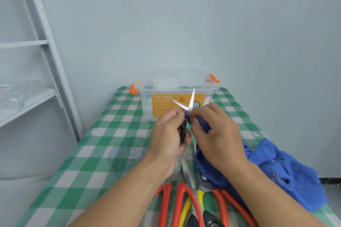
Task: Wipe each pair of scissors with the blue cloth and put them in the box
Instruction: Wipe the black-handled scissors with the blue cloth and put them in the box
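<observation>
My left hand (168, 134) grips the dark handles of a small pair of scissors (186, 105), whose thin blades stand apart and point up in front of the box. My right hand (215, 131) pinches a fold of the blue cloth (276, 167) against the scissors just below the pivot. The rest of the cloth trails down to the table at the right. The clear plastic box (177, 81) with orange latches and an orange label stands open at the far end of the table.
Several larger scissors with red handles (167, 202) and yellow and black handles (200, 206) lie on the green checked tablecloth (103, 149) under my forearms. A grey metal shelf (27, 101) stands to the left. A pale wall is behind the box.
</observation>
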Motion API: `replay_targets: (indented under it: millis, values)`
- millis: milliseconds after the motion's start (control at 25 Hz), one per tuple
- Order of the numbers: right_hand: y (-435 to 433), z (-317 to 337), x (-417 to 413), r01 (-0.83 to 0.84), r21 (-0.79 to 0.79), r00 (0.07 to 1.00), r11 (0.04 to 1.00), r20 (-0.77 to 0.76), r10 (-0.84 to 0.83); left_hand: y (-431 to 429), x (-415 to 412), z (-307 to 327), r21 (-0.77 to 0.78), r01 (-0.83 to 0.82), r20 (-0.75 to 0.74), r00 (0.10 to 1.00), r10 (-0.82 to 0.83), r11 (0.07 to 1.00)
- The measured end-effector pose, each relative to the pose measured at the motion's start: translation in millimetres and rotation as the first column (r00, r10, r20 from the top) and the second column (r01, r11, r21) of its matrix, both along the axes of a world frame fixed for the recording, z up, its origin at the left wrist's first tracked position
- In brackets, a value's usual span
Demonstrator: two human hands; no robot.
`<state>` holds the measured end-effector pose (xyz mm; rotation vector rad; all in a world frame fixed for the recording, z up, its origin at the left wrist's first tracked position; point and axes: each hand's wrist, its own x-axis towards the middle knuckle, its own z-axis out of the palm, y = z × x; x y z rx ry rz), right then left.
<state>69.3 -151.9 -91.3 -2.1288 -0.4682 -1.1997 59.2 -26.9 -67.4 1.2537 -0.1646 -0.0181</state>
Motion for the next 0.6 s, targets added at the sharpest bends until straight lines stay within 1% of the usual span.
replay_targets:
  millis: [80, 160, 360, 600]
  values:
    - [0.0, -1.3, 0.0, -0.027, -0.059, 0.999, 0.998, 0.039, 0.029, -0.1, -1.1, 0.8, 0.016, 0.007, 0.007, 1.0, -0.008, 1.0]
    - [0.2, -3.4, 0.9, -0.048, -0.061, 0.997, 0.997, 0.057, 0.051, 0.1, -1.9, 2.0, 0.033, 0.008, 0.012, 1.0, -0.008, 0.999]
    - [1.6, -5.0, 2.0, -0.06, 0.056, 0.998, 0.997, 0.017, 0.059, -0.2, -3.5, 3.2, 0.031, 0.019, 0.029, 0.999, -0.02, 0.999]
    - [9.2, -1.6, 0.3, -0.07, 0.161, 0.994, 0.984, -0.072, 0.083, -3.2, -3.4, 2.6, 0.034, -0.038, 0.043, 0.998, 0.037, 0.999]
